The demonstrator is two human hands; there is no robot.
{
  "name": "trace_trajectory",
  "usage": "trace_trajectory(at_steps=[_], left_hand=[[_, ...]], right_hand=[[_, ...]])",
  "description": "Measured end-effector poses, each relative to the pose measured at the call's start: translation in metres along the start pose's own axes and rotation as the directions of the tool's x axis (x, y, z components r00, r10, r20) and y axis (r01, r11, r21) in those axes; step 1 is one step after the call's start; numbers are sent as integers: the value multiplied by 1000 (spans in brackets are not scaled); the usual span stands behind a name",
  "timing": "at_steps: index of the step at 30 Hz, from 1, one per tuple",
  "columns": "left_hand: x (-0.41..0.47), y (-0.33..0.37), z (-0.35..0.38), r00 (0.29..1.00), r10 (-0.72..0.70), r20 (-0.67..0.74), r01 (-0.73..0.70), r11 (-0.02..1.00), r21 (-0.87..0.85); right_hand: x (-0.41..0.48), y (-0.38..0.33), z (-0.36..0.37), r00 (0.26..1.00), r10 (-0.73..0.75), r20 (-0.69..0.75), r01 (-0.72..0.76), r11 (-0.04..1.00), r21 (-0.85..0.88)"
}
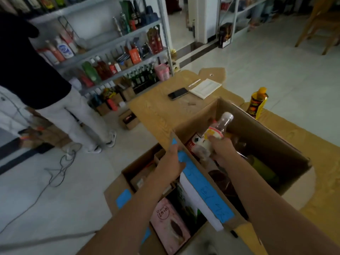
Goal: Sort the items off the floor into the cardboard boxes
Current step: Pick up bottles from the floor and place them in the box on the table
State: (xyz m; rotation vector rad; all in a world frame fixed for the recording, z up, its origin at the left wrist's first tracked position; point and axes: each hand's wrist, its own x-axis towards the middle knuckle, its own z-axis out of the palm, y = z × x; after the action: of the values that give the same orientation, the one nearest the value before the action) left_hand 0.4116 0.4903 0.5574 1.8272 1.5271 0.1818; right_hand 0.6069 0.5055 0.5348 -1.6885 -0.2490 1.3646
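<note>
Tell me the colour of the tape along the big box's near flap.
Blue. The tape shows best in the head view.

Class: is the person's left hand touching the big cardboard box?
Touching: the head view shows the left hand gripping the big cardboard box at its blue-taped wall.

Shop: stocked shelves, boxed goods.

1. Right hand grips a clear bottle in the big box's opening.
2. Left hand holds that box's blue-taped rim.
3. A pink carton lies in the lower box.
4. A phone lies on flat cardboard beyond.
</note>
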Motion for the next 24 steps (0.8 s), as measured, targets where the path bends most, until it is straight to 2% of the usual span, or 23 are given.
trace_trajectory(at_steps=[1, 4, 7, 10, 16, 19, 21, 24], left_hand=[[2, 2, 1, 1000, -10, -12, 10, 1000, -8], [4, 5, 0, 1000, -20, -19, 20, 1000, -6], [2, 7, -1, 999, -22, -23, 22, 1000, -12], [1, 8, 0, 999, -21, -25, 21, 1000, -6], [-17, 9, -6, 1000, 8, -8, -8, 1000, -4], [-34, 3, -12, 1000, 25, -5, -25, 999, -46], [-50, -7, -19, 999, 38, -17, -39, 995, -87], [-86, -33, -40, 996, 38, -80, -46, 994, -103]], right_hand=[[7, 3, 2, 998, 62, 20, -62, 998, 29], [19, 16, 12, 986, 123, 116, -122, 992, -12], [19, 22, 18, 964, 203, 173, -210, 977, 25], [18, 21, 16, 968, 192, 164, -189, 981, -34], [0, 13, 10, 982, -63, 179, 85, 989, -121], [-31, 13, 14, 975, -190, 111, 210, 956, -206], [-60, 16, 19, 934, -349, 74, 350, 857, -379], [-106, 25, 39, 810, -564, 159, 551, 641, -534]])
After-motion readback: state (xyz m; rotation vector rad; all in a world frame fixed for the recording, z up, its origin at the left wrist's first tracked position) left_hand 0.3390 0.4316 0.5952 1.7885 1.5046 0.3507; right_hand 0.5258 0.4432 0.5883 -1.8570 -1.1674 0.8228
